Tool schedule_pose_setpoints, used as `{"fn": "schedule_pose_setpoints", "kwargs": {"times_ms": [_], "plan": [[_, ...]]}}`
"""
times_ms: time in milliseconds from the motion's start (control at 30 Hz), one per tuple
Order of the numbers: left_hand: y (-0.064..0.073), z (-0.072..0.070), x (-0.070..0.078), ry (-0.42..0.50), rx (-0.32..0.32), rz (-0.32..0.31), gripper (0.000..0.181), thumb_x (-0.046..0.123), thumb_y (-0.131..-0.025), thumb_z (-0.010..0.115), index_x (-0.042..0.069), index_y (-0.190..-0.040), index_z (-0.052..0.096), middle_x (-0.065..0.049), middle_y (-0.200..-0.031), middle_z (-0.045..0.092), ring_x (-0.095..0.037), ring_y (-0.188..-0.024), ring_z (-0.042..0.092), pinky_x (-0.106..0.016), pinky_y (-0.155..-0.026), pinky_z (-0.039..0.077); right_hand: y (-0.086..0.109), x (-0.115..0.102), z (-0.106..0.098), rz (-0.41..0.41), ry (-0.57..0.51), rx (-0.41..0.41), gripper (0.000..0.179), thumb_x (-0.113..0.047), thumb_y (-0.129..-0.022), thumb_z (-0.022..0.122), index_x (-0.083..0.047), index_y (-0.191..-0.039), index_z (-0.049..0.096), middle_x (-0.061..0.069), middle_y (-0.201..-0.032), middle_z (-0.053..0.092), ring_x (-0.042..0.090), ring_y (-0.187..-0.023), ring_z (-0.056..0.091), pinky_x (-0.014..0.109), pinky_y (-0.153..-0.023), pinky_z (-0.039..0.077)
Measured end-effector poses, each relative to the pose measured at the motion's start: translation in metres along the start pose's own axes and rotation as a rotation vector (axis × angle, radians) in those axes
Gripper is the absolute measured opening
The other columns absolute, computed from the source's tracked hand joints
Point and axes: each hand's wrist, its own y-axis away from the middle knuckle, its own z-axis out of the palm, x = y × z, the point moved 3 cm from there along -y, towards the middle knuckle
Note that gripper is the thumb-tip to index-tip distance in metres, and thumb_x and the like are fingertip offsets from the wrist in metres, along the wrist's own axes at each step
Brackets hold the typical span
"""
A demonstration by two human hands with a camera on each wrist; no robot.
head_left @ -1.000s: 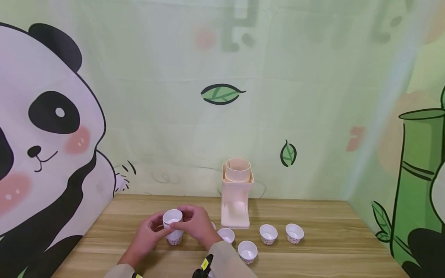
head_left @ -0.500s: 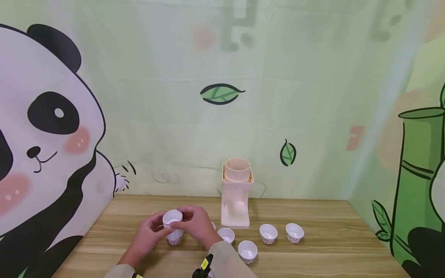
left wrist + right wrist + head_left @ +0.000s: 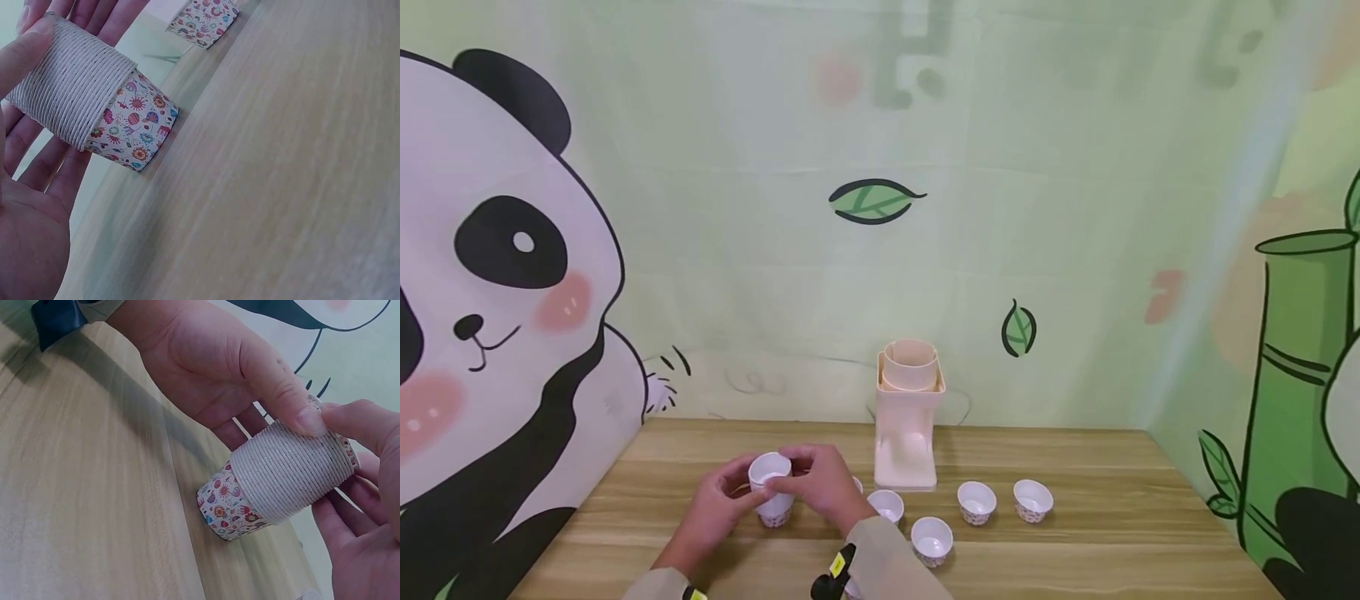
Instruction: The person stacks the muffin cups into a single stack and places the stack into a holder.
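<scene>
white floral paper-cup stack [image 3: 290, 475], long axis upright, gripped between left hand [image 3: 717, 507] and right hand [image 3: 829, 487]; base seemingly touching brown wood-grain tabletop [image 3: 1075, 558].

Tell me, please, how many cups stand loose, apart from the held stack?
5 visible: rightmost cup, next cup leftward, nearer cup, fourth cup behind-left of that, and partly hidden cup by the right hand. Its sleeve may hide more.
</scene>
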Motion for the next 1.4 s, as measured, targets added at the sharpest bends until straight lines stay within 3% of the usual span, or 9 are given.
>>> {"fn": "schedule_pose_setpoints", "kwargs": {"times_ms": [367, 767, 900, 1233, 1400], "plan": [[0.000, -0.001, -0.002, -0.017, 0.007, 0.009, 0.057, 0.008, -0.085, 0.083, -0.002, -0.136, 0.061, -0.024, -0.131, 0.067, 0.000, -0.105, 0.066, -0.017, -0.092, 0.052, -0.004, 0.002, 0.001, 0.030, 0.035, 0.016, 0.045, -0.010, -0.079, 0.087, 0.000, -0.121, 0.073, 0.009, -0.105, 0.079, 0.007, -0.091, 0.070, 0.020, -0.081, 0.057], [-0.001, -0.001, -0.003, -0.019, 0.002, 0.000, 0.056, 0.010, -0.085, 0.083, -0.001, -0.136, 0.062, -0.023, -0.130, 0.068, -0.002, -0.104, 0.067, -0.018, -0.091, 0.054, 0.001, 0.003, -0.003, -0.004, 0.003, -0.005, 0.041, -0.017, -0.083, 0.086, -0.005, -0.120, 0.075, 0.008, -0.110, 0.078, 0.010, -0.096, 0.072, 0.021, -0.084, 0.058], [-0.001, 0.000, -0.002, -0.012, 0.003, -0.006, 0.056, 0.011, -0.085, 0.083, -0.001, -0.135, 0.062, -0.021, -0.130, 0.068, -0.003, -0.105, 0.067, -0.018, -0.092, 0.053, 0.002, 0.002, -0.006, -0.040, -0.012, -0.005, 0.038, -0.013, -0.084, 0.084, -0.002, -0.119, 0.075, 0.012, -0.111, 0.078, 0.017, -0.100, 0.074, 0.021, -0.084, 0.058], [-0.002, 0.000, -0.002, -0.024, 0.002, -0.003, 0.058, 0.011, -0.084, 0.084, -0.002, -0.136, 0.061, -0.022, -0.127, 0.070, -0.006, -0.100, 0.069, -0.021, -0.088, 0.055, 0.015, -0.002, -0.035, -0.003, 0.053, 0.028, 0.039, -0.021, -0.085, 0.085, -0.006, -0.119, 0.075, 0.008, -0.119, 0.076, 0.019, -0.106, 0.072, 0.029, -0.091, 0.059], [-0.003, -0.003, -0.004, -0.047, -0.003, -0.010, 0.058, 0.013, -0.085, 0.084, 0.000, -0.136, 0.061, -0.021, -0.126, 0.070, -0.006, -0.100, 0.069, -0.020, -0.088, 0.055, 0.025, -0.009, -0.054, 0.000, 0.020, 0.028, 0.037, -0.021, -0.086, 0.084, -0.009, -0.120, 0.075, 0.008, -0.118, 0.076, 0.021, -0.107, 0.073, 0.030, -0.092, 0.058]]}}
